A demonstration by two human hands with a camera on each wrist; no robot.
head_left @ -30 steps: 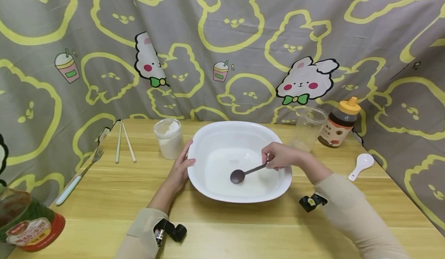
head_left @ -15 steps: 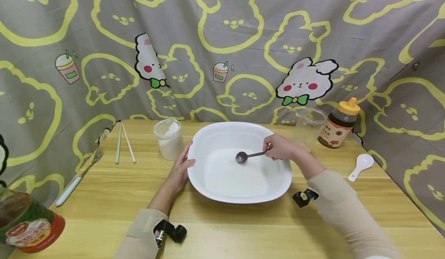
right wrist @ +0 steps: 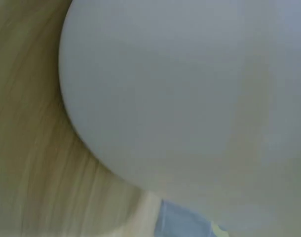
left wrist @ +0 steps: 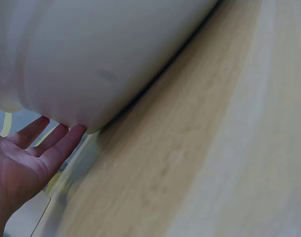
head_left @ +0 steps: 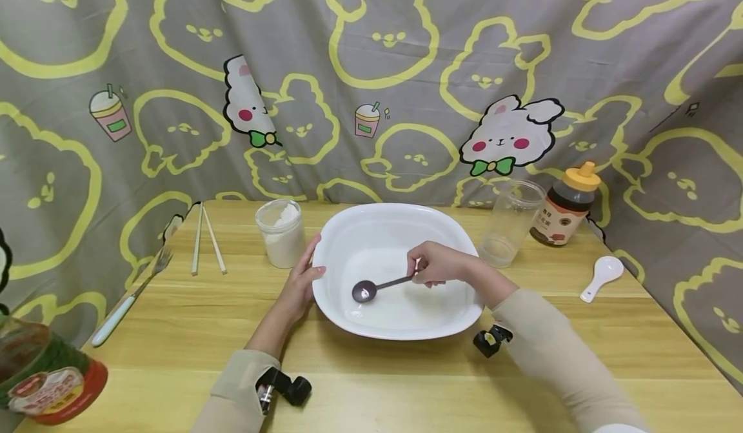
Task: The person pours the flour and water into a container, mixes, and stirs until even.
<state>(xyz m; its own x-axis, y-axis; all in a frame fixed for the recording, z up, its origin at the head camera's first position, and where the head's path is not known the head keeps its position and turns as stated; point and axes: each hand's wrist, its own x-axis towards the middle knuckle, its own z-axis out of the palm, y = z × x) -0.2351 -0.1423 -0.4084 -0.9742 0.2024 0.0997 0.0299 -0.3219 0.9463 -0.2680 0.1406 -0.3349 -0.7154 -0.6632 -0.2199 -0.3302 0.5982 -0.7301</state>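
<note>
A white basin [head_left: 339,223] stands in the middle of the table, with white liquid in its bottom. My left hand [head_left: 298,288] holds its left side, thumb over the rim and fingers against the outer wall. In the left wrist view those fingertips touch the wall [left wrist: 106,54]. Over the inside of the basin, my right hand [head_left: 438,265] pinches the handle of a dark brown round spoon [head_left: 364,292]. The spoon's bowl lies at the liquid, left of the basin's centre. Only the basin's outside shows in the right wrist view; the right hand is out of sight there.
Left of the basin are a jar of white powder [head_left: 282,239], chopsticks [head_left: 212,238], a fork [head_left: 128,301] and a red-and-green container [head_left: 52,375]. To the right stand a clear cup [head_left: 511,220] and a yellow-capped bottle [head_left: 564,210], near a white spoon [head_left: 602,277].
The right hand has carried the dark spoon through the basin, first away to the far side, then leftward and nearer. My left hand has stayed on the rim.
</note>
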